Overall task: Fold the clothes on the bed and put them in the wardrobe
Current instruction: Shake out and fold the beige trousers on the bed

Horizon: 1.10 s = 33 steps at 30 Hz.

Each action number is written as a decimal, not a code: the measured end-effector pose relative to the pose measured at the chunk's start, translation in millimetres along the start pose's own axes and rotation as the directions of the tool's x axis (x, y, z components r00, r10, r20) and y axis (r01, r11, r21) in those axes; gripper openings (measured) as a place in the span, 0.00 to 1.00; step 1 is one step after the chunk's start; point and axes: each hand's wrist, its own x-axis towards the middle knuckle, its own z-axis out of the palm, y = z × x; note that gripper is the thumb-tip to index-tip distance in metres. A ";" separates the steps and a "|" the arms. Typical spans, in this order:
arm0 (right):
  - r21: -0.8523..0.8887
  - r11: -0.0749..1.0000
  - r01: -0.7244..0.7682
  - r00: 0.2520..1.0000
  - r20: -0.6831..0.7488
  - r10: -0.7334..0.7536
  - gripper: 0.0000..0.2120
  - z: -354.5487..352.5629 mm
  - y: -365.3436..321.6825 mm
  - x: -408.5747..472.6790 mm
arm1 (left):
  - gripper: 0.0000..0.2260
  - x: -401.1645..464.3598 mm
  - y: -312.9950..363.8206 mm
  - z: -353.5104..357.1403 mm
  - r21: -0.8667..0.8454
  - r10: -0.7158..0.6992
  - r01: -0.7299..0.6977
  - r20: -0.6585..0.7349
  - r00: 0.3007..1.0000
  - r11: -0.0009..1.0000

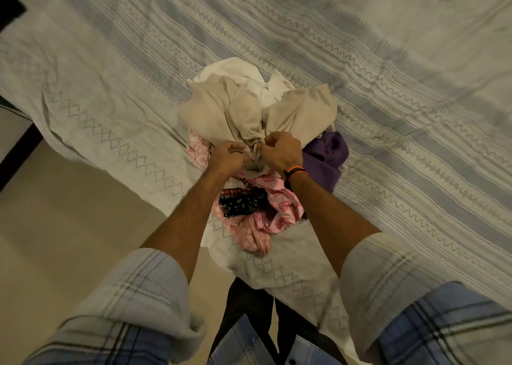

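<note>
A heap of clothes lies near the bed's front corner. On top is a crumpled beige garment (221, 109). My left hand (228, 157) and my right hand (279, 151) both grip its bunched edge, close together, knuckles up. Behind it sits a white garment (235, 69). A purple garment (324, 157) lies to the right. Pink patterned clothes (277, 206) and a black patterned piece (241, 201) lie under my wrists.
The bed is covered by a grey-white sheet with zigzag stripes (360, 60). Beige floor (69, 226) lies to the left. A dark bed frame (16, 154) shows at the left edge. No wardrobe is in view.
</note>
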 end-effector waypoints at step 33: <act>0.559 0.678 0.478 0.873 -0.220 -0.435 0.09 -194.3 -105.6 -140.0 | 0.20 -187.8 168.3 -16.0 0.202 0.773 -0.749 -0.094 0.627 0.631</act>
